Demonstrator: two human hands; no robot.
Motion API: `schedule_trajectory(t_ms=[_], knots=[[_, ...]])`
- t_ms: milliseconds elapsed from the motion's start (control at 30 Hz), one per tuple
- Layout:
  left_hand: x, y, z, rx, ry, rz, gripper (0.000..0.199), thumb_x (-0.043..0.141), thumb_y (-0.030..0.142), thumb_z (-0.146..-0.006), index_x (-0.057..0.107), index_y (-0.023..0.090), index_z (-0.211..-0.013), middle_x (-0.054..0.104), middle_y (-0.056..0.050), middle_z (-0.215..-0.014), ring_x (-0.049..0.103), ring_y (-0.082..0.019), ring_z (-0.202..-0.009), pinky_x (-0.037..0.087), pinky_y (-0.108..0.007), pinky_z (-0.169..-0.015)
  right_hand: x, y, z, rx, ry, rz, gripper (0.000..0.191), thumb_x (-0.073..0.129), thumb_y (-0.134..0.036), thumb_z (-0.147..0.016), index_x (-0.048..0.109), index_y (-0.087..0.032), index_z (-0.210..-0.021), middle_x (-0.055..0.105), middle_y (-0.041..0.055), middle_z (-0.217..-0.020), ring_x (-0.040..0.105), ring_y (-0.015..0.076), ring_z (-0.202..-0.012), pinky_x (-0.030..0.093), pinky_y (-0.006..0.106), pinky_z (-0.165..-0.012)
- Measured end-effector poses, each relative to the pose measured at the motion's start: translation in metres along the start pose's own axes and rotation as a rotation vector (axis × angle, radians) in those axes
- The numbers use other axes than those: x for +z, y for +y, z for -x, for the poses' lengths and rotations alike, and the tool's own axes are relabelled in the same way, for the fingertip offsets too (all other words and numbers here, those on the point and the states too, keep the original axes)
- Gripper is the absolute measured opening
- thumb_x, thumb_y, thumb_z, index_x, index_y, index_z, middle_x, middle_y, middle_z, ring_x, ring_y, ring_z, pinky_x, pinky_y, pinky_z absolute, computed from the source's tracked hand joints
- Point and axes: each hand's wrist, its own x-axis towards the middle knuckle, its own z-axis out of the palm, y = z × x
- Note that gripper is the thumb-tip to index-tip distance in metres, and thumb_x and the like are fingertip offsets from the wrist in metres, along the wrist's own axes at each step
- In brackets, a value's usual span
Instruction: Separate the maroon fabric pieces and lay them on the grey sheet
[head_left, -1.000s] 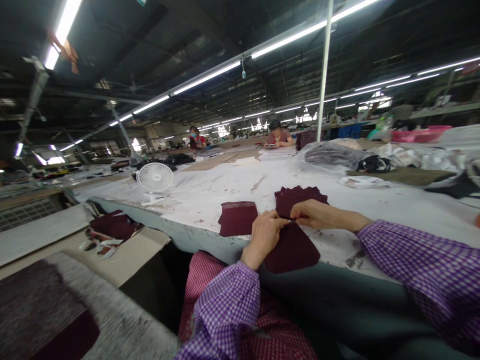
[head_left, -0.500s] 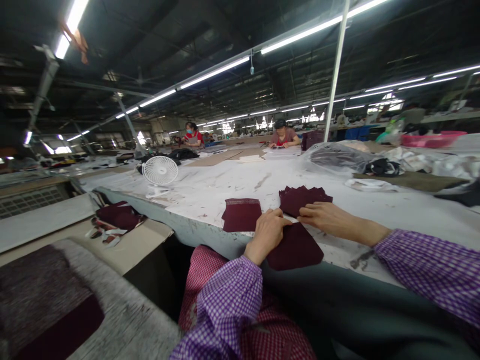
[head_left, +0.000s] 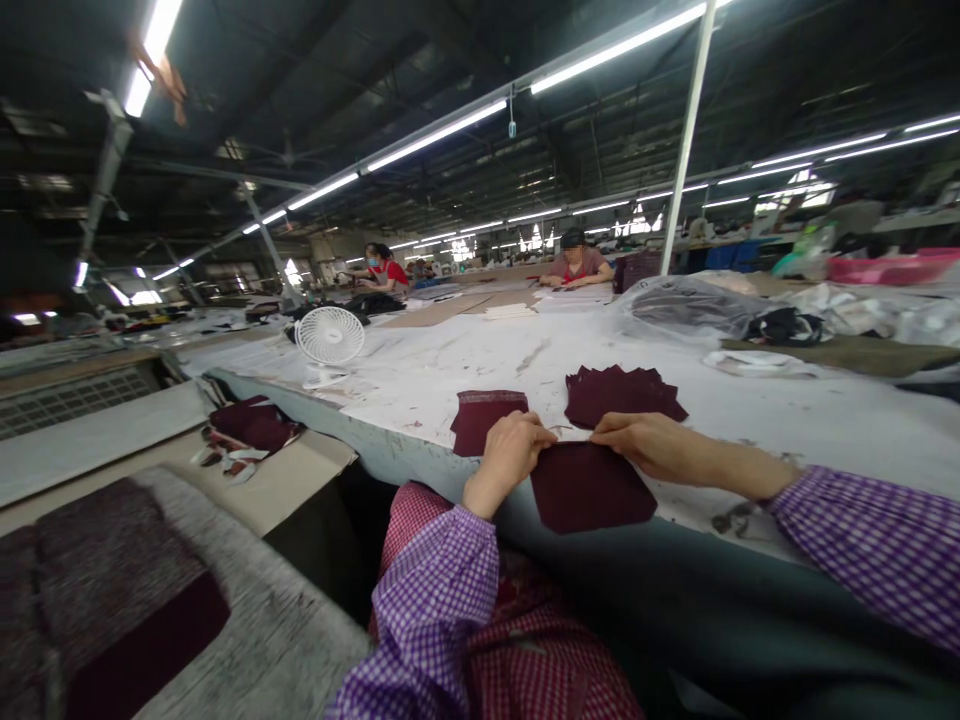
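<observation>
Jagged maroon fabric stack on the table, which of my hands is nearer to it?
Right. Your right hand is just in front of the jagged stack; your left hand is farther, to its left, by the nearer maroon piece.

Maroon fabric panel (head_left: 592, 487): matt, smooth-looking cloth; the fanned fabric pieces (head_left: 622, 395) share this finish. Table covering (head_left: 435, 350): white, matt, paper-like, stained. Desk fan (head_left: 330, 337): smooth white plastic. Bag (head_left: 671, 305): clear, glossy, crumpled plastic film. Pink basin (head_left: 892, 267): plastic. Cardboard sheet (head_left: 304, 480): matt, smooth. Checked sleeve (head_left: 442, 580): matt, gathered cloth.

Overhead tubes (head_left: 437, 136) glaring; roof (head_left: 337, 90) dim; distant windows (head_left: 536, 240) washed out; picture edges stretched.
</observation>
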Motion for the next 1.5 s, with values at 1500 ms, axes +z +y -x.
schedule_trajectory(t_ms=[1500], knots=[[-0.011, -0.039, 0.024, -0.137, 0.146, 0.392, 0.012, 0.055, 0.011, -0.080, 0.066, 0.017, -0.081, 0.064, -0.002, -0.085, 0.057, -0.014, -0.084, 0.045, -0.026, -0.080, -0.021, -0.035, -0.059, -0.154, -0.220, 0.472, 0.064, 0.041, 0.002, -0.076, 0.054, -0.034, -0.127, 0.061, 0.0012, -0.065, 0.053, 0.0144, -0.058, 0.029, 0.026, -0.052]])
